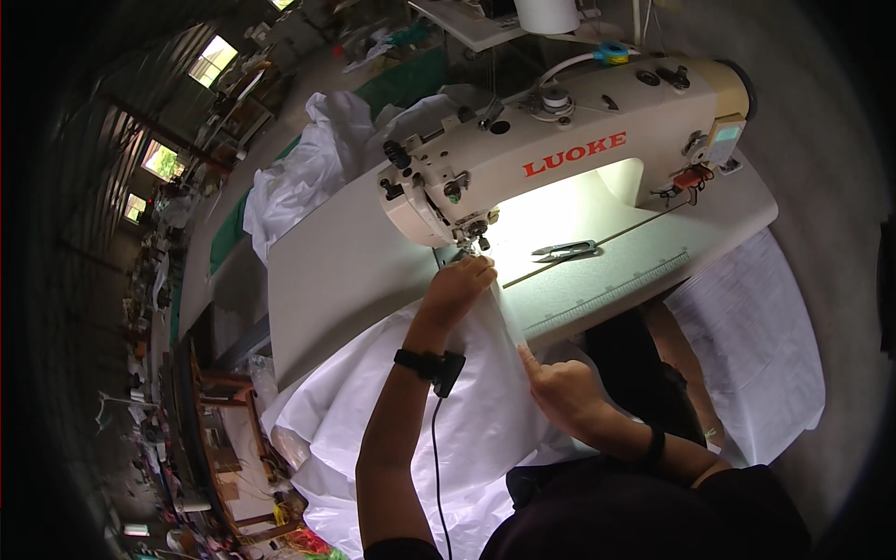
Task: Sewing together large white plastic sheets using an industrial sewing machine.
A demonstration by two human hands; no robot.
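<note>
Reaching beside the needle of a cream metal sewing machine (597,117) with the left hand (457,285) bunched at glossy white sheet fabric (485,401) draped before the pale grey counter (345,271); cannot tell clamped grip from light touch. Pointing along the fabric's edge with the right hand (567,392), index finger outstretched; cannot tell any pinch. Close by, on the counter: silver metal thread snips (565,252).

There are two hands—the left hand (459,286) by the dial's centre, the right hand (566,396) between 4 and 5 o'clock—plus three expanses of white sheeting (336,401), at 6, 10 and past 3. I count one sewing machine (579,117) at 1, one pair of snips (581,248) between 2 and 3, two black wristbands (656,444) and four bright windows (213,62) from 9 to 11.
</note>
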